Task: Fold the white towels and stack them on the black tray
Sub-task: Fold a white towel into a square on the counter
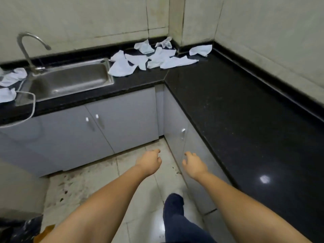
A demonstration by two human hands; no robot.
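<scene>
Several crumpled white towels (pixel 157 57) lie scattered in the far corner of the black countertop (pixel 245 109), to the right of the sink. Two more white towels (pixel 12 77) lie at the left edge, beside the faucet. No black tray is in view. My left hand (pixel 149 163) and my right hand (pixel 193 163) are stretched out side by side over the floor, below counter height. Both hang with loosely curled fingers and hold nothing. They are far short of the towels.
A steel sink (pixel 70 79) with a curved faucet (pixel 28 48) is set in the left counter run. A white cable (pixel 32 109) hangs over the counter edge. Grey cabinet doors (pixel 105 125) stand below. My leg in dark trousers (pixel 175 216) is over the tiled floor.
</scene>
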